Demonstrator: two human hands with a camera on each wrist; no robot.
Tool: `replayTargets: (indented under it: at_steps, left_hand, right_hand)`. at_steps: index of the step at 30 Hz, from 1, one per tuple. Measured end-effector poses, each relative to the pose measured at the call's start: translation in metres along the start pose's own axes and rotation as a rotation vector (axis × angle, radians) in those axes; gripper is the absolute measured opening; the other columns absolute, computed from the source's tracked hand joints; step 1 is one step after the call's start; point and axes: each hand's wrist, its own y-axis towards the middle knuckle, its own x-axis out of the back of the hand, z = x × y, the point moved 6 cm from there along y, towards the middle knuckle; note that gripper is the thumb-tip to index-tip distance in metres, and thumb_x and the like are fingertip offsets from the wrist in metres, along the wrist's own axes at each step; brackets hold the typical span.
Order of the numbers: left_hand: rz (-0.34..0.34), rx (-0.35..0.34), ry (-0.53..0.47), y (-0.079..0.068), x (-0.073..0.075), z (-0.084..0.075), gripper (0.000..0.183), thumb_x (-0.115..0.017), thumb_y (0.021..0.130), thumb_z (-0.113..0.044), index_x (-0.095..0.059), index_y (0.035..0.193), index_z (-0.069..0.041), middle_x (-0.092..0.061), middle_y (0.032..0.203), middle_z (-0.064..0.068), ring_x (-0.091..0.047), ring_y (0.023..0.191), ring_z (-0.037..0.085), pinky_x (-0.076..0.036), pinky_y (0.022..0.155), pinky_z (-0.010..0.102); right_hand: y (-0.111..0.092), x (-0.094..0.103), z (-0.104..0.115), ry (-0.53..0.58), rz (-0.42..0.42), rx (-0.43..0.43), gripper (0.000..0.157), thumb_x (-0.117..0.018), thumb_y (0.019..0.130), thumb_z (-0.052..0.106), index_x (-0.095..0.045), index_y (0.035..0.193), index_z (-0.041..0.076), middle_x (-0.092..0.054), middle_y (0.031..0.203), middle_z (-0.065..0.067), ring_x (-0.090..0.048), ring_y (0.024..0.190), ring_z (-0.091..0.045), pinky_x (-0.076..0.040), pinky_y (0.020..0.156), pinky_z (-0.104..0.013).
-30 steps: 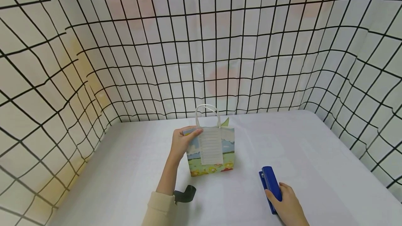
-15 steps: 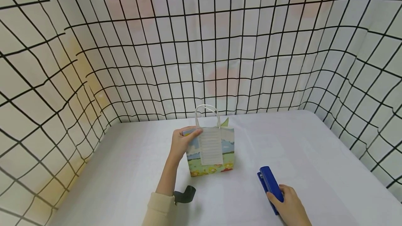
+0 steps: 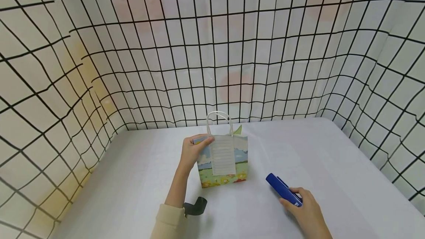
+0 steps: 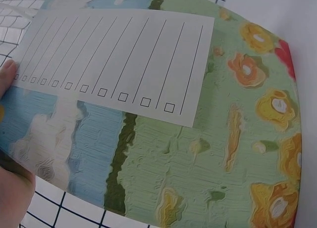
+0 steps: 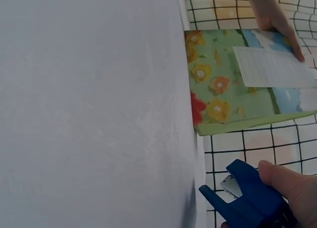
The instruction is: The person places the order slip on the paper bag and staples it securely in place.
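Observation:
A small paper gift bag painted with sky, grass and flowers stands upright on the white table. A white checklist sheet with ruled lines and small boxes lies flat against its front. My left hand pinches the sheet's upper left corner and the bag's top edge, thumb in front; its other fingers are hidden behind. My right hand grips a blue stapler, right of the bag and apart from it. In the right wrist view the stapler's jaws stand apart and point towards the table surface.
Twisted white handles rise from the bag, and a pale green pointed piece sticks up behind its rim. A dark wrist-worn device juts from the left sleeve. White walls with a black grid enclose the table.
My right hand has turned the stapler so its front end swings left, nearer the bag. The left hand, sheet and bag have stayed in place.

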Motion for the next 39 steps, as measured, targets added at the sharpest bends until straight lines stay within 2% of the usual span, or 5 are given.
replayTargets:
  at_steps: [10,23,31,35,39]
  left_hand:
    - [0.002,0.0,-0.001,-0.001,0.0,-0.001,0.024,-0.067,0.082,-0.014,-0.067,0.098,0.004,-0.07,0.09,0.018,-0.066,0.066,0.007,-0.052,0.061,0.022]
    - [0.0,-0.006,-0.001,-0.003,-0.001,-0.003,0.024,-0.067,0.082,-0.013,-0.067,0.097,0.005,-0.07,0.09,0.019,-0.065,0.065,0.006,-0.052,0.061,0.022]
    - [-0.007,-0.006,-0.006,0.003,0.001,0.007,0.024,-0.067,0.081,-0.013,-0.067,0.098,0.005,-0.07,0.089,0.017,-0.066,0.065,0.007,-0.052,0.061,0.023]
    - [-0.006,0.006,-0.025,0.01,0.003,0.021,0.026,-0.069,0.08,-0.017,-0.068,0.097,0.003,-0.07,0.089,0.016,-0.066,0.066,0.009,-0.052,0.06,0.024]
    - [-0.02,0.002,-0.031,0.011,0.003,0.023,0.028,-0.071,0.078,-0.02,-0.069,0.096,0.0,-0.071,0.086,0.012,-0.067,0.066,0.01,-0.052,0.06,0.024]
  right_hand:
    - [0.002,0.014,0.019,0.018,-0.099,0.141,0.059,-0.067,0.078,0.042,-0.053,0.124,0.007,-0.035,0.128,-0.028,-0.039,0.116,-0.048,-0.036,0.093,-0.06]
    - [0.012,0.021,0.036,0.243,-0.165,0.075,0.08,-0.071,0.077,0.029,-0.024,0.137,0.004,-0.028,0.139,-0.026,-0.033,0.124,-0.043,-0.03,0.101,-0.056]
    - [0.017,0.024,0.051,0.404,-0.117,0.085,0.097,-0.072,0.077,0.034,-0.01,0.143,-0.001,-0.025,0.142,-0.031,-0.031,0.129,-0.045,-0.034,0.103,-0.047]
    - [0.022,0.023,0.054,0.473,-0.09,0.065,0.097,-0.071,0.077,0.036,-0.01,0.141,-0.006,-0.028,0.141,-0.031,-0.028,0.133,-0.041,-0.032,0.105,-0.045]
    - [0.027,0.023,0.057,0.494,-0.125,0.045,0.088,-0.068,0.078,0.04,-0.022,0.137,-0.005,-0.04,0.136,-0.025,-0.037,0.129,-0.033,-0.035,0.104,-0.041]
